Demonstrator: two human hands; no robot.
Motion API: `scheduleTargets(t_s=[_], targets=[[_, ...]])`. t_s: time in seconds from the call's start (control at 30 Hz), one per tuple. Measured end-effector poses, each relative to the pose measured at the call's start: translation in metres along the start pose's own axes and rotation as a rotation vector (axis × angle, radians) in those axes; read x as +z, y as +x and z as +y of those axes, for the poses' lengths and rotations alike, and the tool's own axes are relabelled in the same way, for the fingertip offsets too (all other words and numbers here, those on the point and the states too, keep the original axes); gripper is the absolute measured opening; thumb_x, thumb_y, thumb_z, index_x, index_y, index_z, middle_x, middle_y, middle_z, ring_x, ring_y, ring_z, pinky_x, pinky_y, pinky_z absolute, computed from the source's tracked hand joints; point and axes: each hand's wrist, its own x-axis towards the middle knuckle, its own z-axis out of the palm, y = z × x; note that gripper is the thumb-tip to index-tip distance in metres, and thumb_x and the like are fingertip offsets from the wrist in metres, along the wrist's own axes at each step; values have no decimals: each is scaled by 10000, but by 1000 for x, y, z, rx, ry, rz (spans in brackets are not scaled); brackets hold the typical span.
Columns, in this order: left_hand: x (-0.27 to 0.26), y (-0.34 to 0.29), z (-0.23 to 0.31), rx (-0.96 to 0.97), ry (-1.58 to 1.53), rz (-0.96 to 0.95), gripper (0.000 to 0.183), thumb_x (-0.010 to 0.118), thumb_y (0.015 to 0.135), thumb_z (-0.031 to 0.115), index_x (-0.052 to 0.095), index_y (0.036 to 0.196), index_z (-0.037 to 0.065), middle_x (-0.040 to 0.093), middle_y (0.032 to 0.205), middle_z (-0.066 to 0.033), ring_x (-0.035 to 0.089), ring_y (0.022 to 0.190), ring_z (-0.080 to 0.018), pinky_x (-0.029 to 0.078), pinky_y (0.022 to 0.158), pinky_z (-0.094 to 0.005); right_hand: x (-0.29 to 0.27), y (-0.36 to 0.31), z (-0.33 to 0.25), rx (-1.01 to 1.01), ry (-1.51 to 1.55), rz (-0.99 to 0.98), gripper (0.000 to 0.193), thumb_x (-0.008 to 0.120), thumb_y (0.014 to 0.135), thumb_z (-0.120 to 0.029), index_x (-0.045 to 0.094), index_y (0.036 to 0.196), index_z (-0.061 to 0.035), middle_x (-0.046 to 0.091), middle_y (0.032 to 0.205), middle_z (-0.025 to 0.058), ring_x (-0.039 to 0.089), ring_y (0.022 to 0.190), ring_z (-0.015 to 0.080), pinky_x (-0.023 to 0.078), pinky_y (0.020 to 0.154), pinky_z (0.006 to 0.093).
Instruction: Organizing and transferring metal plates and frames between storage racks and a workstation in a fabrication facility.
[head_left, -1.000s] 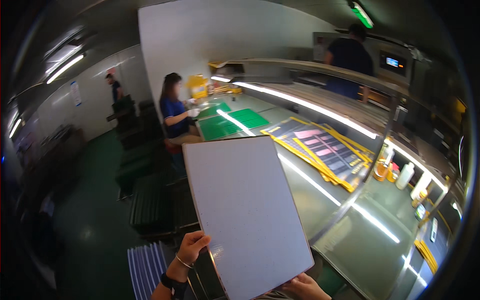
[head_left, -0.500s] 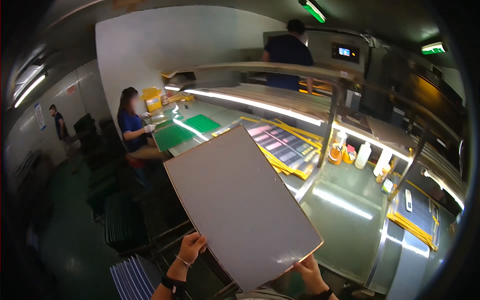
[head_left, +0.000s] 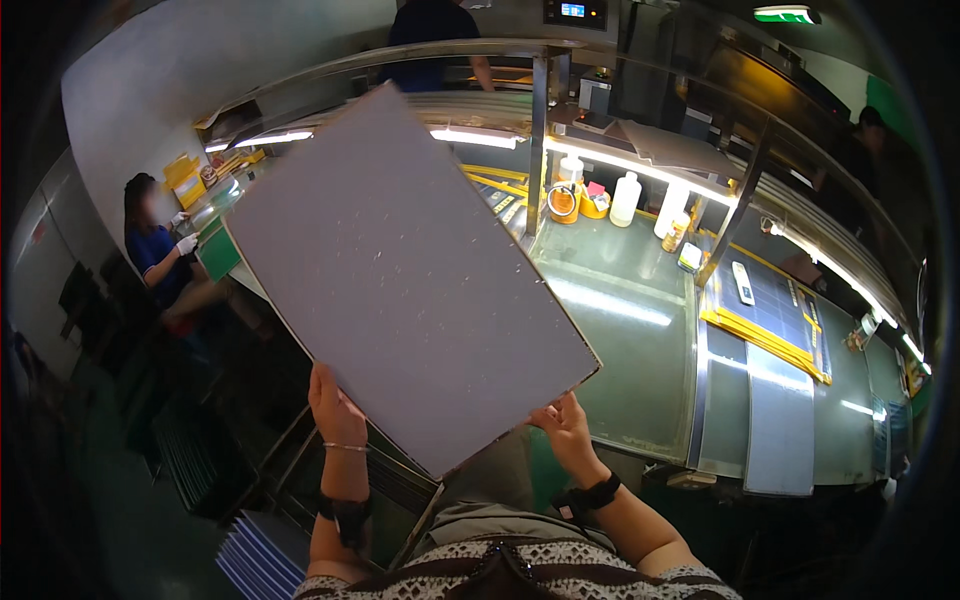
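A large grey rectangular panel (head_left: 410, 270) with small pale specks is raised in front of me, tilted, its far corner high. My left hand (head_left: 336, 408) grips its lower left edge, with the fingers partly hidden by the panel. At the near right corner, my right hand (head_left: 566, 428) pinches the edge between thumb and fingers. Both hands are closed on the panel, which hides part of the workbench behind it.
A lit glass-topped workbench (head_left: 640, 370) stands to the right. White bottles (head_left: 625, 200) and an orange tape roll (head_left: 563, 203) line its back. Yellow-edged frames (head_left: 770, 310) lie further right. Stacked panels (head_left: 255, 560) stand low left. A seated gloved person (head_left: 155, 245) works at far left.
The panel has risen and shifted left, with both hands still gripping it. My view has turned to the right, bringing more of the right-hand bench and my forearms into sight.
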Motion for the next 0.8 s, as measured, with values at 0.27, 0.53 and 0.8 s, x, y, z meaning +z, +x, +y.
scheduleTargets(t_s=[0.27,0.53,0.8], targets=[[101,20,36,597,563,-336,208,494,899,65,611,1044,-26,654,782,-90,616,700,-153,462,642,-248,-42,7,-27,278,-152,-32,389,400,973,-269,520,1167,46,641,989,187,640,854,221,532,740,314],[165,2,-19,853,705,-890,324,591,745,-68,598,1063,-11,613,1117,-141,581,1070,-267,494,872,-326,-133,-50,-146,-93,63,351,678,266,924,-557,549,1128,24,642,974,192,628,890,273,493,808,377],[141,-96,-90,834,749,-1295,404,548,813,65,527,1215,32,521,1263,-117,493,1186,-243,467,940,-305,-191,-120,-181,40,50,593,739,253,901,-613,556,1122,24,637,991,157,614,896,259,481,823,379]])
